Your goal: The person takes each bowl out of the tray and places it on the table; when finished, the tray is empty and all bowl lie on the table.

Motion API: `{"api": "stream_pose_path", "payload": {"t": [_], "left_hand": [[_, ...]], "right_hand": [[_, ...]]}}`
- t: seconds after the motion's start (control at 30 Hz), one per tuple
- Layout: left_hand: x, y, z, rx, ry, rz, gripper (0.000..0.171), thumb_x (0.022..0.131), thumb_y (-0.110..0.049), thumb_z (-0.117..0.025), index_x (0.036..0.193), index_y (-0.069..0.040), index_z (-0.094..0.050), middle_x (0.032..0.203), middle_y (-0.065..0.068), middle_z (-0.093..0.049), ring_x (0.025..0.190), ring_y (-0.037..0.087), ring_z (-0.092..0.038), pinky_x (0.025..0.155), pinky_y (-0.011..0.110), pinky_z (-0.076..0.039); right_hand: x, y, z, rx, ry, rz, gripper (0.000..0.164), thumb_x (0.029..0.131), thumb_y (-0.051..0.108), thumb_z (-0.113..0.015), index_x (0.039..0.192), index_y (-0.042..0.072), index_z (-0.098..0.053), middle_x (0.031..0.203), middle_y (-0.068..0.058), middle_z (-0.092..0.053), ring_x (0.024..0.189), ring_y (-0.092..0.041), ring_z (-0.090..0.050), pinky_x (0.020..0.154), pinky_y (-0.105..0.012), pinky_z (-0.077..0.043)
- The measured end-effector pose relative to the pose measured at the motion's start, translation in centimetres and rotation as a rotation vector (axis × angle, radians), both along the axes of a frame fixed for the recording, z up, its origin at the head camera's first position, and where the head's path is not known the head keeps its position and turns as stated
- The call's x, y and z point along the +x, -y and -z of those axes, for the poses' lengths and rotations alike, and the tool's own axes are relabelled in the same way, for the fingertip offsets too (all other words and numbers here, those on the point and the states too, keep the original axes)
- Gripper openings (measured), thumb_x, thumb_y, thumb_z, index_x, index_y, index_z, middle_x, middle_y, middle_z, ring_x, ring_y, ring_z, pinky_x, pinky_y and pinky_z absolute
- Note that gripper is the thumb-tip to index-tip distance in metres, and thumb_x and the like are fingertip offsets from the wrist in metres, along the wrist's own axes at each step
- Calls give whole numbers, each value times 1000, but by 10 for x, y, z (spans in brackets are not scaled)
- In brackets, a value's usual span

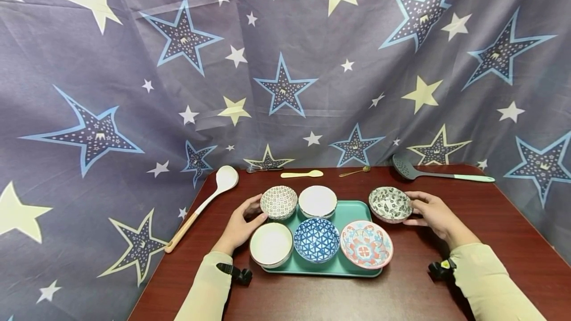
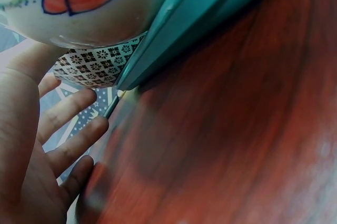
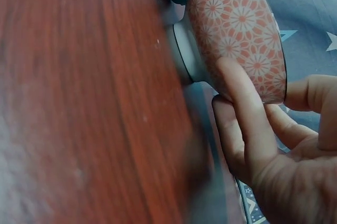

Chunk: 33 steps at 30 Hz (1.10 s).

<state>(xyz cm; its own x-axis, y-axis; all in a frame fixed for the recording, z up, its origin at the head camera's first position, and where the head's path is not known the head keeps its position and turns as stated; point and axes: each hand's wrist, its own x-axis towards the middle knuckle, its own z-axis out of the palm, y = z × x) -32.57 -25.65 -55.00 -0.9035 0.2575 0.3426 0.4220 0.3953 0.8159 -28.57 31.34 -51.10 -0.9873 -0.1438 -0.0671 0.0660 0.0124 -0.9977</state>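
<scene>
No text can be read.
The bowl [image 1: 390, 204] by the right fingers [image 3: 247, 108] and the cloth [image 1: 285, 130] beyond them show patterns only.

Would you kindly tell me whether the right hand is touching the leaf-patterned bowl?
Touching: the right wrist view shows the right hand with a finger against the outside of the bowl.

Bowls [image 1: 316, 240] on the tray [image 1: 352, 210], another bowl [image 1: 389, 204] to its right, spoons [image 1: 301, 175] behind, ladle [image 1: 207, 202] left.
</scene>
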Motion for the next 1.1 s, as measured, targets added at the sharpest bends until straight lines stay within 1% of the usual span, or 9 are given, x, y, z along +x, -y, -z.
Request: {"api": "stream_pose_path", "payload": {"t": [0.1, 0.27, 0.47, 0.63, 0.7, 0.87, 1.0, 1.1], "left_hand": [[0, 0, 0, -1, -2, -2, 61, 97, -29, -78, 153, -20, -54, 126, 2, -73, 116, 21, -67, 99, 47, -50], [0, 0, 0, 2, -11, -1, 62, 97, -27, -79, 153, -18, -54, 126, 5, -73, 115, 24, -67, 98, 45, -51], [1, -1, -1, 0, -5, -11, 61, 96, -27, -79, 152, -20, -55, 124, 4, -73, 114, 25, -67, 97, 46, -51], [16, -9, -23, 38, 1, 17, 61, 97, -16, -78, 151, -6, -53, 125, 20, -71, 115, 41, -65, 99, 65, -46], [22, -12, -31, 55, 13, 25, 60, 97, -11, -77, 151, 0, -52, 125, 27, -69, 115, 48, -63, 99, 70, -43], [22, -13, -31, 66, 15, 23, 60, 96, -9, -77, 150, 0, -53, 124, 27, -69, 114, 49, -63, 98, 71, -43], [22, -13, -31, 69, 9, 18, 59, 96, -8, -77, 150, 0, -53, 123, 27, -70, 113, 49, -64, 98, 71, -43], [22, -13, -31, 64, 2, 16, 59, 96, -9, -77, 149, 0, -54, 123, 27, -70, 113, 48, -64, 97, 70, -44]], "right_hand": [[0, 1, 0, 3, 2, -18, 47, 109, 8, -45, 151, -14, -38, 131, -20, -55, 104, -22, -70, 83, -50, -61], [-1, 2, 1, 17, 16, -2, 49, 109, 7, -44, 152, -13, -36, 133, -23, -54, 103, -21, -70, 83, -49, -61], [0, 3, -1, 29, 18, -4, 50, 108, 7, -44, 152, -13, -35, 133, -25, -53, 103, -20, -70, 83, -48, -61], [0, 3, -1, 22, 18, -2, 50, 108, 7, -44, 153, -14, -35, 132, -24, -54, 103, -20, -70, 83, -48, -61], [0, 3, -1, 20, 15, -4, 50, 108, 7, -44, 153, -14, -35, 132, -24, -55, 103, -20, -70, 84, -48, -61], [-1, 2, 1, 10, 11, -17, 49, 108, 7, -45, 152, -14, -35, 131, -21, -55, 103, -21, -70, 84, -48, -61], [-2, 1, 1, 7, 15, -19, 49, 108, 8, -47, 152, -13, -36, 128, -16, -58, 103, -21, -70, 84, -48, -61], [-2, 1, 1, 18, 16, -6, 50, 109, 9, -48, 152, -13, -37, 129, -16, -58, 103, -19, -70, 85, -47, -61]]}}
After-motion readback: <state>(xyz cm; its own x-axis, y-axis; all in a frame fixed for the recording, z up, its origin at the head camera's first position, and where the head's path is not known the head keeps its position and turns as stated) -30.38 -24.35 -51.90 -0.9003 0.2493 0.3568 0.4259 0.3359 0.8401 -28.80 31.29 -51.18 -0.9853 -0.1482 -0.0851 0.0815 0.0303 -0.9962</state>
